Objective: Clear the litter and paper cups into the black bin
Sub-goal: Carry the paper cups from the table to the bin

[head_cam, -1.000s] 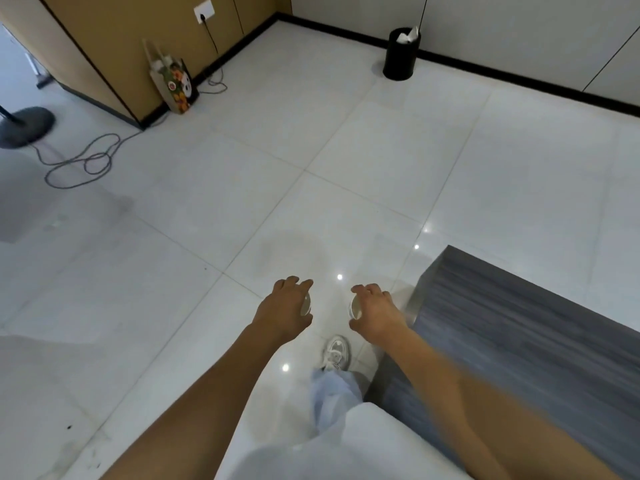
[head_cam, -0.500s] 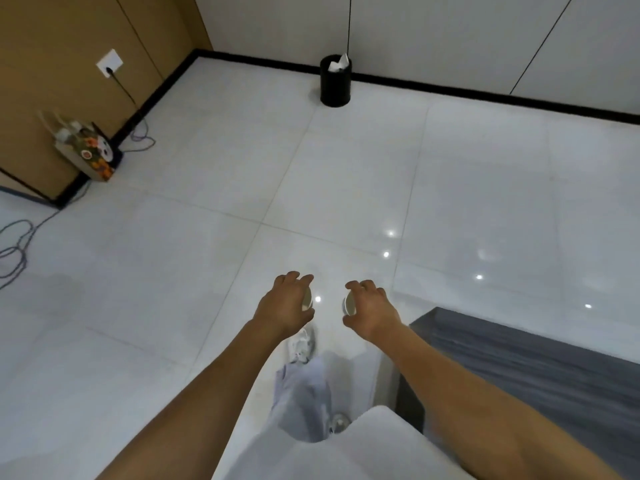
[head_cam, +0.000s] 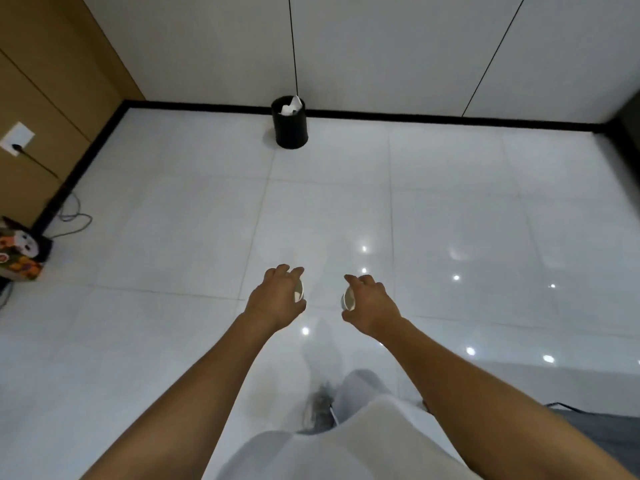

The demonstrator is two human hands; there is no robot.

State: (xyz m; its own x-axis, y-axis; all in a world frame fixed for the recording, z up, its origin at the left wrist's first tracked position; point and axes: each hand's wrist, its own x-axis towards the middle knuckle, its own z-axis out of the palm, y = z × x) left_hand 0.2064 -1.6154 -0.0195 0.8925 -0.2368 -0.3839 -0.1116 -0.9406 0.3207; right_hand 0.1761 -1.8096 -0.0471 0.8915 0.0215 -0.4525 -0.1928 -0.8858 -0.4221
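Note:
My left hand [head_cam: 277, 297] grips a white paper cup [head_cam: 298, 291] from above; only the cup's rim shows under the fingers. In the same way my right hand [head_cam: 369, 304] grips a second white paper cup [head_cam: 347, 301]. Both hands are held out in front of me above the white tiled floor, a short gap between them. The black bin [head_cam: 290, 128] stands straight ahead against the far wall, with white crumpled paper [head_cam: 291, 106] sticking out of its top. It is well beyond my hands.
A colourful paper bag [head_cam: 20, 252] sits at the left by the brown wall, with a grey cable [head_cam: 74, 220] running from a wall socket [head_cam: 16, 139]. The dark grey table edge [head_cam: 595, 427] shows at the lower right. My shoe [head_cam: 320, 408] is below.
The view has swung so the bin is now straight ahead and nearer. The grey table has slid off to the lower right. Both hands still hold their cups.

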